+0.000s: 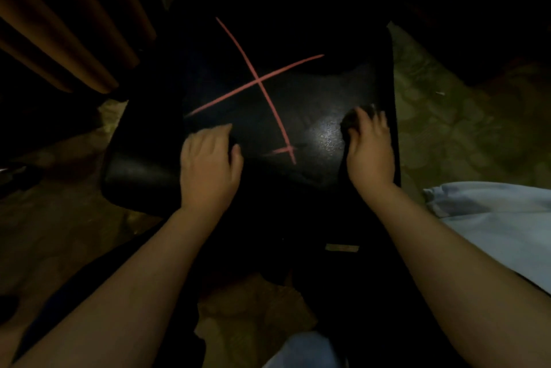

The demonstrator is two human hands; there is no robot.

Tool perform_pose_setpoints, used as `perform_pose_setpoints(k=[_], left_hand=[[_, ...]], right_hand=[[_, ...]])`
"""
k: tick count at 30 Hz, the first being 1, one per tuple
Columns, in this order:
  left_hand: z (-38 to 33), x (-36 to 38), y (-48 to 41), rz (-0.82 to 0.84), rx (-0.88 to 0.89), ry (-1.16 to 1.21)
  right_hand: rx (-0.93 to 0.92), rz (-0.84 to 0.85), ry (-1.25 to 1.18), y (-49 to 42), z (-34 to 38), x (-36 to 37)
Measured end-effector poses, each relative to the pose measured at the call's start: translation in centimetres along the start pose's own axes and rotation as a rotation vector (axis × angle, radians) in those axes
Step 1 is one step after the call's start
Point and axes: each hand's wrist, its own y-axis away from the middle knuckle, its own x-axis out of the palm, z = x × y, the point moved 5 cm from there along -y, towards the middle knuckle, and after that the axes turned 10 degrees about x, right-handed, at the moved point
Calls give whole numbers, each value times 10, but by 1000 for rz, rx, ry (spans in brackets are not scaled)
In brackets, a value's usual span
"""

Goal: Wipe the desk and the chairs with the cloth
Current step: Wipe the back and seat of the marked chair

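1. The right hand (368, 147) grips the dark cloth (353, 121) on the chair seat (313, 105), near its right edge.
2. The left hand (208, 164) rests on the seat, fingers bent; it is too dark to tell more.
3. Most of the seat lies left of the right hand, so the wipe likely goes that way.

Black chair seat (301, 117), pink cross (258, 81) on it; left hand (208, 164) rests on seat, right hand (369, 153) grips dark cloth (349, 122) near right edge.

One wide-angle head camera looks steeply down, close above the chair (298, 117); left hand (208, 164) and right hand (369, 156) sit mid-frame.
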Motion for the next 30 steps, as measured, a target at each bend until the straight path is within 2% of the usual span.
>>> perform_pose_setpoints(k=[1, 3, 7, 9, 11, 15, 17, 19, 22, 24, 26, 27, 28, 30], left_hand=[[11, 2, -3, 12, -15, -24], [28, 10, -4, 62, -62, -71], [30, 24, 8, 92, -117, -101], [24, 26, 14, 81, -137, -118], [16, 27, 18, 66, -159, -122], [-4, 29, 21, 61, -226, -142], [-14, 31, 21, 53, -256, -151], [-22, 33, 20, 53, -288, -149], [-28, 32, 22, 99, -296, -134], [-27, 27, 24, 143, -221, -155], [-21, 15, 21, 130, -102, -172], [-15, 8, 16, 104, -45, -155], [-8, 3, 11, 82, -1, -122], [10, -2, 2, 78, 20, -74]], right_hand=[[18, -18, 8, 6, 4, 1], [-91, 10, 5, 28, 25, 9], [-562, 219, -6, 96, 80, 35], [-715, 257, 16, 104, 86, 38], [-628, 191, 59, 74, 72, 32], [-21, -11, 34, -6, -4, -2], [122, -55, 28, -10, -18, -9], [11, -47, 45, 7, 5, -3], [-402, 108, 17, 64, 66, 25], [-594, 231, 17, 100, 87, 39], [-670, 238, 25, 96, 86, 35], [-643, 190, 52, 81, 78, 30], [-540, 143, 65, 60, 66, 23], [-185, 41, 43, 9, 27, 3]])
